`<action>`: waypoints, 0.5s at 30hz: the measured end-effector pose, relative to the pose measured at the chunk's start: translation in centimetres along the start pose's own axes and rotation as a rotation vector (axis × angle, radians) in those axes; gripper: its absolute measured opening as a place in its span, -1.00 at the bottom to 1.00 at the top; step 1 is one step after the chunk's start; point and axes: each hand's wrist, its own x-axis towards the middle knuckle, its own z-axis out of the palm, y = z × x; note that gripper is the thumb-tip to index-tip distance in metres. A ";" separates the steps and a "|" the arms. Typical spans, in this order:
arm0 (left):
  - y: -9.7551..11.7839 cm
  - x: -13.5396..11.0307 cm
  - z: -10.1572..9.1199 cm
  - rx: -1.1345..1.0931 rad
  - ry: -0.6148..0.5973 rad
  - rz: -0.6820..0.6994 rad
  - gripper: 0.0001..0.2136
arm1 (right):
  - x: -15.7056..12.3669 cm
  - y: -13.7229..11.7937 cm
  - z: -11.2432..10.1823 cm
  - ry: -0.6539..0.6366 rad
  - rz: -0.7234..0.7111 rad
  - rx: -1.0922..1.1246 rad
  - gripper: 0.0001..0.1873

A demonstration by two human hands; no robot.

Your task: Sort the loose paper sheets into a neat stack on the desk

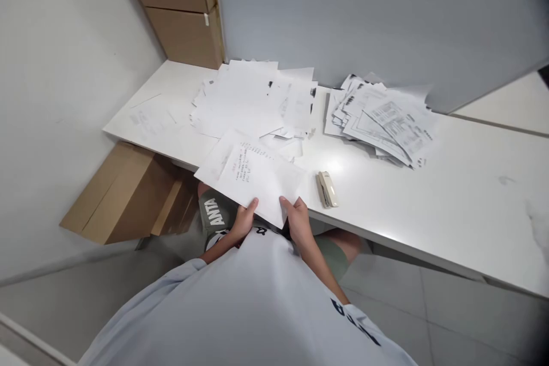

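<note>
A white tabletop [463,194] runs across the frame from the left of centre to the right edge. Stacked cardboard boxes [184,34] stand on its far corner at upper left, and an open cardboard box [124,194] sits below its edge at centre left. Of the paper, the left pile [244,97] spreads widest, at upper centre; the right pile [381,117], fanned and printed, lies to the right of it. Judging by these two loose piles and the paper off the surface, the work looks under way and unfinished: the held sheets [257,174] are not yet put down, and whether either pile is dealt with cannot be told.

The held sheets are at the centre of the frame, tilted, print upward, their far edge overlapping the left pile in view. Their near edge lies directly in both hands: the left hand [245,220] and the right hand [298,218] each pinch it, thumb on top, the other fingers mostly hidden beneath. The smallest thing, a cream stapler [328,189], rests untouched near the right hand.
</note>
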 end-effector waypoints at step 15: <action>6.4 0.9 -4.0 0.659 0.414 0.460 -0.42 | 0.7 -1.7 -6.9 0.126 0.191 -0.035 -0.54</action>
